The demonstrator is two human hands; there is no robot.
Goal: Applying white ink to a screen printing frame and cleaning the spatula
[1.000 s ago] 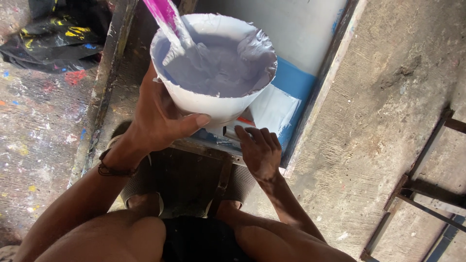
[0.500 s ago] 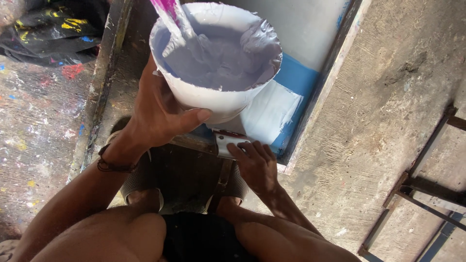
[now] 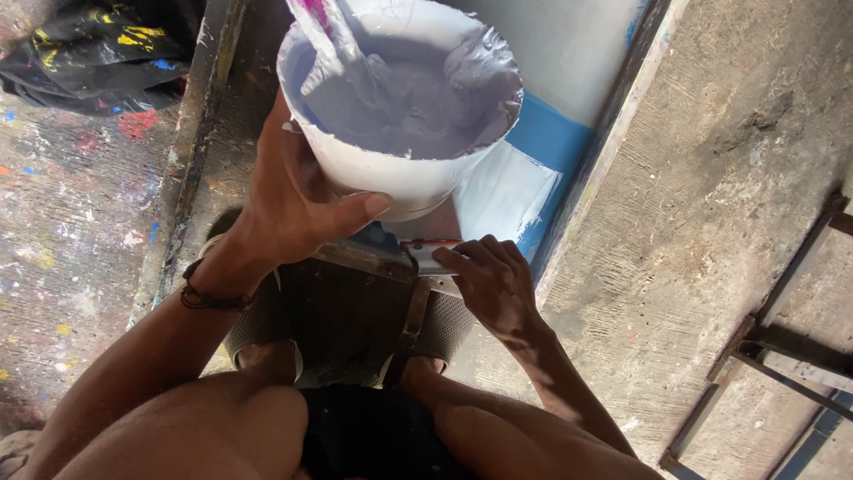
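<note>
- Head view: the left hand holds a white bucket from below and from the side, with the thumb across its front wall; the grip is closed around the bucket.
- The bucket is up in the air, above the person's knees, and it is slightly tilted. It holds pale lilac paint.
- A stick with pink and white paint on it stands in the paint at the left rim.
- A dark cord bracelet is around the left wrist.
- The right hand is lower, just under the bucket. Its fingers pinch a small flat tool, white with a red edge.
- Behind the bucket there is a panel painted blue and white.
- The floor at the left has many colour spots, and a dark stained cloth lies there.
</note>
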